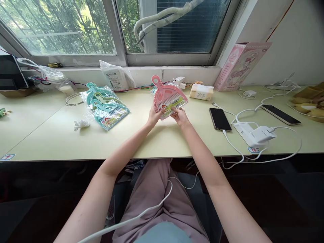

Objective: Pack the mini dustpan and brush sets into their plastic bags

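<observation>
Raised above the desk is a pink mini dustpan-and-brush set in clear wrapping, its handle pointing up and to the left. A printed label covers its lower part. My left hand is closed on the lower left edge, and my right hand grips the lower right corner, with fingers partly behind the pack. To the left lies a pile of wrapped teal and green dustpan-and-brush sets, overlapping one another. A crumpled piece of clear plastic sits just left of that pile.
A tissue pack and a pink box stand at the back right. Two phones and a power strip with white cables occupy the right side. A plastic-wrapped white pack leans below the window; a white cable crosses my lap.
</observation>
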{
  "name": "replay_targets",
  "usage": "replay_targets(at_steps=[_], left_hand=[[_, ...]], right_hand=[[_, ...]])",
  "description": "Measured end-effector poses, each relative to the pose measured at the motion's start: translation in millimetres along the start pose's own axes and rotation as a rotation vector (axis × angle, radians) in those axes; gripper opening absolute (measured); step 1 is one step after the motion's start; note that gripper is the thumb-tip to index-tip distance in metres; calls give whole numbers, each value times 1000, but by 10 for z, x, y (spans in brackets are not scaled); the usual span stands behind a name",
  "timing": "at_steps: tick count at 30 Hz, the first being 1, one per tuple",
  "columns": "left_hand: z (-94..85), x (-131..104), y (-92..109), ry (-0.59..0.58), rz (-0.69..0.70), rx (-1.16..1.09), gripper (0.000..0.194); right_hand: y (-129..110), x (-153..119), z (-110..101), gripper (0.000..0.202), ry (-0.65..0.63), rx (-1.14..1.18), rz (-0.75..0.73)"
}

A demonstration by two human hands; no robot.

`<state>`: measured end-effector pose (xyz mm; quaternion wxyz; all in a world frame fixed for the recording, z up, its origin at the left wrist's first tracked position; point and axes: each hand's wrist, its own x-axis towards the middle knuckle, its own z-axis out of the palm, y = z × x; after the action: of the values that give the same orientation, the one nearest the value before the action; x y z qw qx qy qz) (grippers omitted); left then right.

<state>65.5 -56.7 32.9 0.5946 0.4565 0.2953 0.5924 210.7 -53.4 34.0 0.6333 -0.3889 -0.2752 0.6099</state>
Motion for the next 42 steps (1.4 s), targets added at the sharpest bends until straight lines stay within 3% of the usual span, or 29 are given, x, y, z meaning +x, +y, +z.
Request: replay_targets(at_steps=[7, 22, 27, 31, 36, 38, 42], left_hand=[[-16, -45, 51, -128, -4, 139, 96], [-74, 32, 3, -97, -33, 150, 96], [-111, 53, 52, -163, -19, 197, 96], [-166, 63, 152, -165, -12, 185, 98], [-394, 159, 343, -132, -67, 209, 83], [-554, 216, 421, -94, -80, 204, 79], [-919, 296, 538, -38, -119, 202, 70]], right_hand=[[39, 8, 3, 18, 61, 30, 2], [51, 46, -36, 20, 82, 10, 80], [78, 65, -40, 16, 112, -31, 89], [51, 52, -44, 6, 60, -126, 93], [15, 19, -89, 19, -73, -457, -27], [23, -1, -102, 20, -18, -663, -159], [42, -63, -95, 17, 123, -1036, -562]])
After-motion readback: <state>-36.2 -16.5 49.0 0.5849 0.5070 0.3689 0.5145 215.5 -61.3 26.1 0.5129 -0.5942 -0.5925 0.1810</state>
